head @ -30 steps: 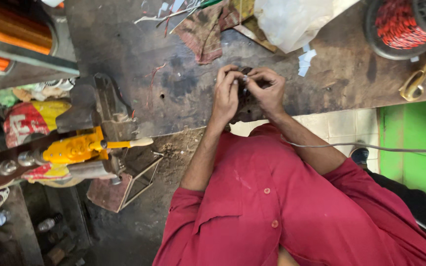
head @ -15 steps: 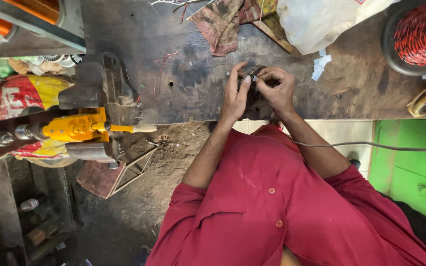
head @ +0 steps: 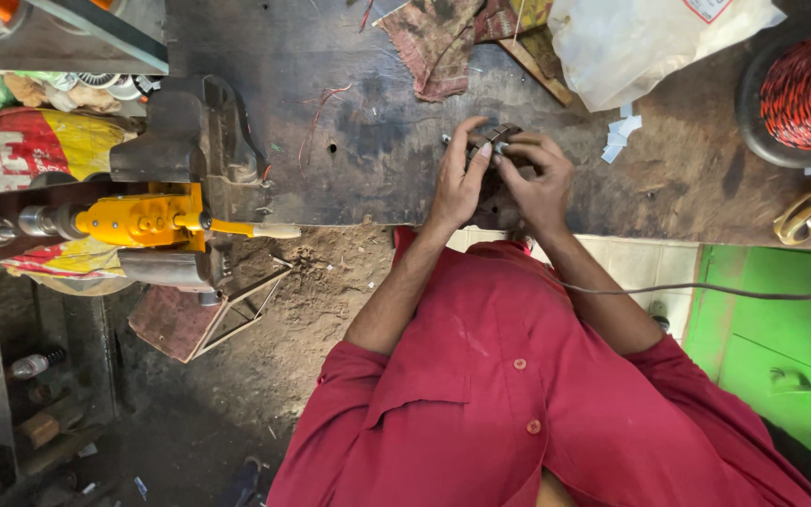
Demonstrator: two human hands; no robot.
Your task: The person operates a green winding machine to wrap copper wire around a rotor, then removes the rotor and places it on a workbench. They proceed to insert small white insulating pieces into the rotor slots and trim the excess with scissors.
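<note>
Worktop (head: 349, 141) of dark, scarred, stained wood fills the upper part of the view, its near edge running just under both hands, with sandy dirt floor (head: 321, 310) below it. Left hand (head: 459, 178) and right hand (head: 539, 183) meet close to that edge over a small dark metal part (head: 492, 138); the fingers of both hands are curled together and clamped on it, thumbs and forefingers pinching its top, and most of the part is hidden behind them. Open bare worktop lies to the left of the hands as far as the grey iron vise (head: 185, 131); to the right there is room up to the scraps of white paper (head: 621, 136). Behind the hands the space is tighter, with a frayed brownish rag (head: 429, 47) and a crumpled translucent plastic bag (head: 650, 42) near.

Compared with half a second ago, the hands sit at the same spot on the worktop with much the same grip, and the view has shifted slightly so the vise and the yellow tool (head: 147, 218) lie a little further right.

A spool of red and black twisted wire (head: 804, 89) stands at the far right, round and glossy, with brass-coloured scissors (head: 804, 214) below it. A thin grey cable (head: 706, 289) crosses above the green cabinet (head: 781, 347).
</note>
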